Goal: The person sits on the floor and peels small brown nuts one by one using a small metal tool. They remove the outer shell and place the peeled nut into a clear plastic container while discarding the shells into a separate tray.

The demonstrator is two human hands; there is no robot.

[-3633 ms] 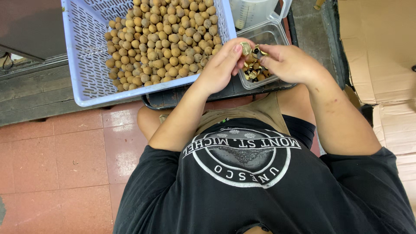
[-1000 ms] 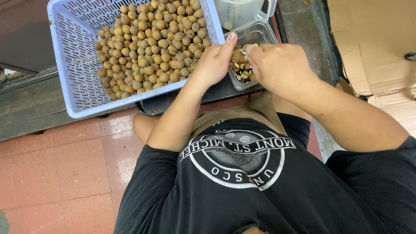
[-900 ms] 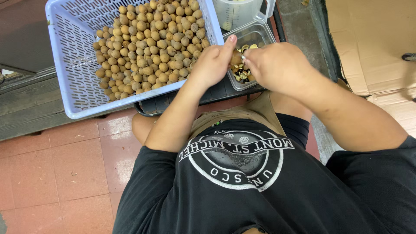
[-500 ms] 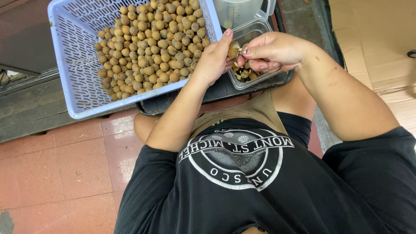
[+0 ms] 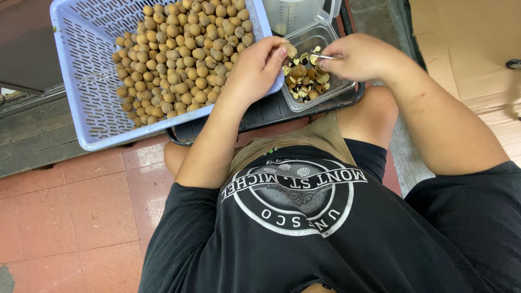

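A back-of-house food prep spot, worked low over the floor.

You sit above red floor tiles [image 5: 81, 211], facing a big lavender plastic basket [image 5: 81, 81] heaped with small round brown fruits [image 5: 184, 59], a clear tub of peels and dark seeds [image 5: 309, 81] on a black tray [image 5: 271, 111], and flattened cardboard [image 5: 467, 49] alongside.

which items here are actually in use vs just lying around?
In use:
left hand pinching a small brown fruit
right hand with a thin metal tool
clear tub of peels and seeds
blue basket of fruit

Lying about:
measuring jug
cardboard
black tray underneath
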